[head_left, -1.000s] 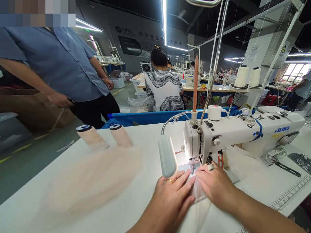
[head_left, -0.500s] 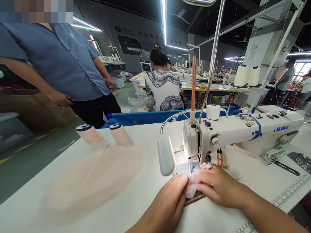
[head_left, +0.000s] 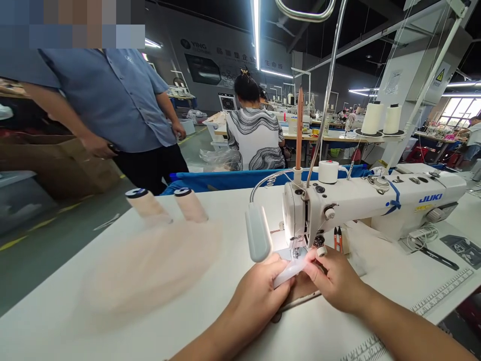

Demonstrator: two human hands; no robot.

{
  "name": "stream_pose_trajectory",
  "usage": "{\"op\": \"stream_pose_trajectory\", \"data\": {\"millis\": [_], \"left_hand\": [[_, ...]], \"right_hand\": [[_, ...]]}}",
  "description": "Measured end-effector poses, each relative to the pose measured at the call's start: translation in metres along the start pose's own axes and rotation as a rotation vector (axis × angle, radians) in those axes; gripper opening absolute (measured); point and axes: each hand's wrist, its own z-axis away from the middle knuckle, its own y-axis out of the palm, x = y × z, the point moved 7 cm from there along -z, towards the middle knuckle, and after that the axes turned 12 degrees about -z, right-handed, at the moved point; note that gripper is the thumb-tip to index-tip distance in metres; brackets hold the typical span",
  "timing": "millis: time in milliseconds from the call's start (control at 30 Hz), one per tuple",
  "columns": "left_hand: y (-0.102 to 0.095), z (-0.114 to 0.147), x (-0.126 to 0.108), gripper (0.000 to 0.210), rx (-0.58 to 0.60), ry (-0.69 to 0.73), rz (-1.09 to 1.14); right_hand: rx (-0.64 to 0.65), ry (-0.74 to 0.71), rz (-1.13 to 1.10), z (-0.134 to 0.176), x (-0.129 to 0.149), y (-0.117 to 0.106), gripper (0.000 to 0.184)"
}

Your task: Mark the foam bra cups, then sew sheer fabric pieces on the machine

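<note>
A narrow piece of sheer white fabric [head_left: 288, 273] stretches between my two hands, just in front of the presser foot of a white sewing machine [head_left: 353, 198]. My left hand [head_left: 261, 283] grips its left end between thumb and fingers. At the other end, my right hand [head_left: 334, 276] pinches the fabric close beside the needle area. The fabric's far edge by the foot is partly hidden by my fingers. A lit grey lamp [head_left: 257, 233] hangs just left of the machine head. On the table at left lies a larger sheer beige fabric [head_left: 154, 271].
Two beige thread cones [head_left: 191, 205] stand behind the beige fabric. Red-handled thread snips [head_left: 338, 239] lie behind my right hand. A ruler strip [head_left: 439, 293] runs along the table's right front. A person in a blue shirt [head_left: 124, 100] stands at left; another person [head_left: 253, 130] sits ahead, back turned.
Both hands have shifted slightly, and the white fabric between them now forms a taut, folded strip instead of hanging loosely. The view has moved a little; the standing person appears farther right.
</note>
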Motion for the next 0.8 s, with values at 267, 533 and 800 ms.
{"op": "stream_pose_trajectory", "data": {"millis": [267,533,800], "left_hand": [[0.001,0.003,0.0,0.038,0.007,0.036,-0.075],[0.012,0.037,-0.014,0.036,-0.176,0.424,-0.195],[0.017,0.041,-0.008,0.031,-0.208,0.446,-0.218]], "right_hand": [[0.083,-0.049,0.064,0.001,0.006,0.003,0.014],[0.459,-0.153,0.32,0.013,0.023,0.012,0.022],[0.462,-0.118,0.372,0.012,0.018,0.012,0.022]]}}
